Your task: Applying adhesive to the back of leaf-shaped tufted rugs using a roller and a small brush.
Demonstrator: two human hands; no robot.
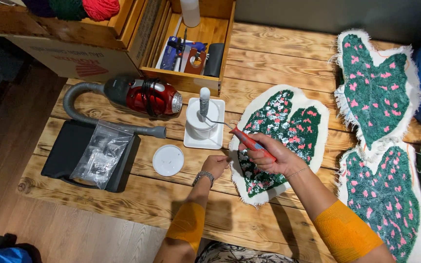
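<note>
Red-handled brush (249, 141) is gripped in her right hand (274, 158), bristles toward the white tub (201, 122) at ten o'clock, while left-hand (215, 165) fingers pinch the green rug (276, 139) edge, steadying it on the table (269, 53).

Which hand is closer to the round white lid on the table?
Left. The left hand sits just right of the white lid; the right hand, gripping a red-handled tool, is farther right.

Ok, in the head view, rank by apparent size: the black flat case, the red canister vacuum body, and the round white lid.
Largest to smallest:
1. Black flat case
2. Red canister vacuum body
3. Round white lid
All lie at similar distance on the table, so the order looks reliable.
</note>
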